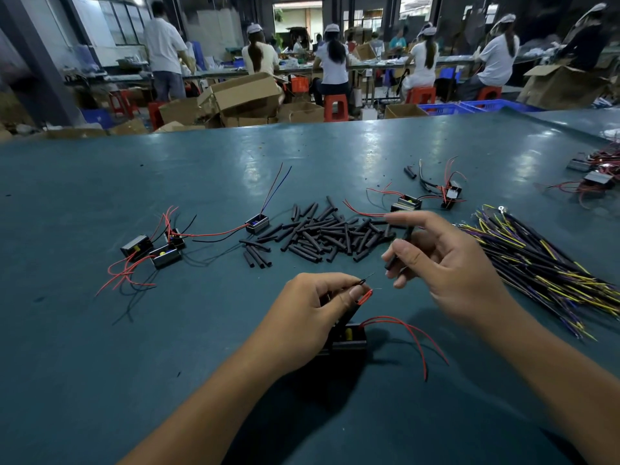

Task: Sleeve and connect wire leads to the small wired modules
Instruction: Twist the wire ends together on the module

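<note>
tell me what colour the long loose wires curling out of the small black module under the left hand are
Red, clearest in the head view: the long loose wires curl rightward.

The left hand (pixel 303 317) covers most of the module (pixel 349 338) it holds (only one corner shows); the wire bundle (pixel 550 270) runs off the right edge.

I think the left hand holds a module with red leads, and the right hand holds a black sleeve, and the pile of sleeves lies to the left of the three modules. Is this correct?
Not quite. The head view shows the pile of sleeves to the right of the three modules, not the left. The rest holds: the left hand holds a module with red leads, and the right hand holds a black sleeve.
</note>
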`<state>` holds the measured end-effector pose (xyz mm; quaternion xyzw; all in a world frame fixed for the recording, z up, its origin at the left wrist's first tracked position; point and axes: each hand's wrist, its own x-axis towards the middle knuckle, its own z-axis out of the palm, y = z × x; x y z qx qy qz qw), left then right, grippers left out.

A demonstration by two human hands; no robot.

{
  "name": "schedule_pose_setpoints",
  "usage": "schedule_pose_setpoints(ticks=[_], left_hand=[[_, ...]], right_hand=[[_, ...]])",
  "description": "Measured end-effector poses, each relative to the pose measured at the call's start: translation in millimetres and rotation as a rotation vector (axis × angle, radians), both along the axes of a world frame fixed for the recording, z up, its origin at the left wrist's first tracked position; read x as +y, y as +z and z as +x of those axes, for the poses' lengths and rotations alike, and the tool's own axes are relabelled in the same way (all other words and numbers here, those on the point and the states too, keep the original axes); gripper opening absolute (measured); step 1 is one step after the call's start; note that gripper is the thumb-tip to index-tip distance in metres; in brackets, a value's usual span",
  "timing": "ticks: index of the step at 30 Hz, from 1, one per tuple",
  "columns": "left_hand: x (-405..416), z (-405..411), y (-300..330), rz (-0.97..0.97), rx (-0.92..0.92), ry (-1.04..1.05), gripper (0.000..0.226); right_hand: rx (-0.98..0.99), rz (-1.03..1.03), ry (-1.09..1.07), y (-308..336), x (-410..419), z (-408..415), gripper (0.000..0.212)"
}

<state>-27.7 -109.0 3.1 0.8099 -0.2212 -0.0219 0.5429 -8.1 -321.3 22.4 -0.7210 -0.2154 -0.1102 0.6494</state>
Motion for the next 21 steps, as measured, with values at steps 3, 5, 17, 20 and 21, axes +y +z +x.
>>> schedule_pose_setpoints(ticks=[3, 5, 17, 20, 21], left_hand=[[1, 0, -1, 0.016, -0.018, -0.009, 0.021], [3, 0, -1, 0.02, -0.03, -0.002, 0.018], [2, -2, 2, 0.016, -0.031, -0.021, 0.016], [1, -3, 1, 0.019, -0.034, -0.019, 0.015], [1, -3, 1, 0.02, -0.03, -0.016, 0.015]], right_hand=[[0.09, 0.143, -0.018, 0, 5, -1, 0.029], [0.125, 0.144, -0.055, -2, 6, -1, 0.026], [0.126, 0.176, -0.067, 1, 17, -11, 0.024], [0.135, 0.192, -0.075, 1, 19, -12, 0.023], [0.134, 0.199, -0.084, 1, 19, -11, 0.023]])
